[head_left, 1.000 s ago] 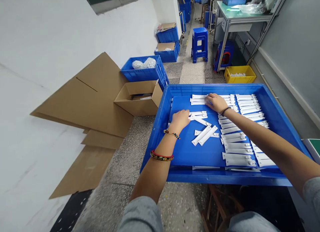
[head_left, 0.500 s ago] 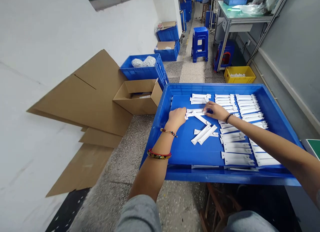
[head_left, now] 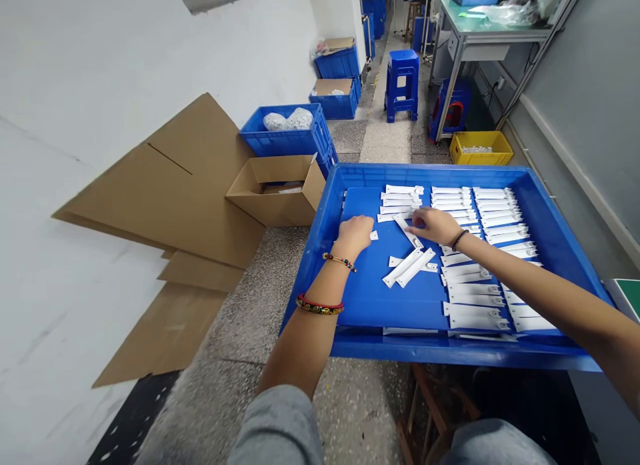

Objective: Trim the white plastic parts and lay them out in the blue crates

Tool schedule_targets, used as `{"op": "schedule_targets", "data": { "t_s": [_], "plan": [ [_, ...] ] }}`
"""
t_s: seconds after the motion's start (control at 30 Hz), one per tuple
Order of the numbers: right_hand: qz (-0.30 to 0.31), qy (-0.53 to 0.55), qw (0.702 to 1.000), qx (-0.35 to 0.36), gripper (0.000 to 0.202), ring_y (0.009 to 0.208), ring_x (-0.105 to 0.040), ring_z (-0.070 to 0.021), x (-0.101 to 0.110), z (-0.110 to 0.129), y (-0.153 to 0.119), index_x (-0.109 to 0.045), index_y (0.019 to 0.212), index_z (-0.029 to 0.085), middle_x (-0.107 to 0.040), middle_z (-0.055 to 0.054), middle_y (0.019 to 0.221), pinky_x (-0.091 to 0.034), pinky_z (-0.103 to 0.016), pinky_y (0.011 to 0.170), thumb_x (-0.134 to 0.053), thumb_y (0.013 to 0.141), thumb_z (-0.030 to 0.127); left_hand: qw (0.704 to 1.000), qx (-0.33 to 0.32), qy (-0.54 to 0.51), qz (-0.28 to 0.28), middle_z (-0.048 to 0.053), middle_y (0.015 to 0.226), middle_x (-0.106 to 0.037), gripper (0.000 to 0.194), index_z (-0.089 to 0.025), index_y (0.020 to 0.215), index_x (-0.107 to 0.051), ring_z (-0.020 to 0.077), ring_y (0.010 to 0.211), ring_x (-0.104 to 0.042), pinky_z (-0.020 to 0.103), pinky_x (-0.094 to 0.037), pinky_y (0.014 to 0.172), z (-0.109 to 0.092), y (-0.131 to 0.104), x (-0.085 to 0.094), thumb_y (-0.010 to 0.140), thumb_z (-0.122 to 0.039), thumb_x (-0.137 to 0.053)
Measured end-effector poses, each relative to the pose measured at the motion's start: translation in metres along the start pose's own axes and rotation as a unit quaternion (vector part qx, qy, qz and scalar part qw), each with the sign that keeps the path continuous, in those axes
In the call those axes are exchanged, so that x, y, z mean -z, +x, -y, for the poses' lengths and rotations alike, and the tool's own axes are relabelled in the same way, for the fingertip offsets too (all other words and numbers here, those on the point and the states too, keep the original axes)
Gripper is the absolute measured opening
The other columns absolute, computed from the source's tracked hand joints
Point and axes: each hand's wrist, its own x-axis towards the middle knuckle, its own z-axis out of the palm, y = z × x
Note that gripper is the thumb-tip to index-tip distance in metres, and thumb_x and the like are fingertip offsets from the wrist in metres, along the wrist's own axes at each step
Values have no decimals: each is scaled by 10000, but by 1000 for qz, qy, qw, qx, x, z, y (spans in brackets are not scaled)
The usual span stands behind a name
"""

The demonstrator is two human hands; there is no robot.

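In the blue tray [head_left: 390,311], my left hand [head_left: 356,235] is closed around a white plastic strip [head_left: 374,235], whose end pokes out past the fingers. My right hand [head_left: 434,226] pinches at a slanted white plastic strip [head_left: 404,226]; the fingertips partly hide the contact. Just above that one, a short stack of parallel white strips [head_left: 397,203] lies near the far side. Closer to me, several loose strips [head_left: 410,268] cross one another on the tray's floor.
Two columns of laid-out strips [head_left: 475,297] fill the tray's right part. Left of the tray stand an open cardboard box [head_left: 280,208], a blue crate [head_left: 280,141] and leaning cardboard sheets [head_left: 190,185]. Beyond it are a blue stool [head_left: 401,85], a yellow bin [head_left: 481,157] and a workbench [head_left: 500,33].
Another strip now lies in the stack at the far side. The slanted strip has shifted up and right with my right hand. My left hand stays in nearly the same place.
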Motion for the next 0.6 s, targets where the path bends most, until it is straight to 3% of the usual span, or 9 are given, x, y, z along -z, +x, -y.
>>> {"op": "schedule_targets", "data": {
  "t_s": [0.1,0.2,0.37,0.43,0.6],
  "plan": [
    [72,6,997,18,175,676,-645,-179,-1,6,-6,-649,783,221,-711,-34,788,-405,-252,530,-743,813,366,999,-30,-18,-3,94,1171,-684,291,-192,1047,-689,240,1140,-626,313,-501,953,0,3,-2,818,-39,-595],
    [92,6,995,22,87,698,-661,-175,0,8,-8,-674,828,216,-733,-42,826,-409,-247,537,-719,832,290,999,-42,-27,-3,59,1198,-673,353,-230,1110,-675,208,1165,-602,270,-485,970,5,2,0,806,-60,-621],
    [92,6,995,25,85,779,-673,-185,5,6,-15,-691,904,211,-733,-55,936,-447,-251,593,-686,851,278,999,29,-15,16,181,1198,-653,348,-140,1004,-692,340,1256,-536,400,-499,991,22,-1,3,683,-4,-673],
    [92,7,995,25,81,787,-673,-184,7,4,-18,-698,902,212,-732,-52,947,-454,-251,609,-687,844,268,998,45,-28,29,183,1133,-682,296,-140,935,-692,354,1251,-546,420,-506,983,26,1,3,676,2,-671],
    [81,13,997,-1,76,739,-681,-181,8,-1,-21,-708,869,212,-745,-36,853,-451,-245,577,-649,858,259,989,45,-118,70,102,981,-737,120,-157,901,-669,252,951,-720,318,-580,822,23,9,1,786,-142,-698]
  ]
}}
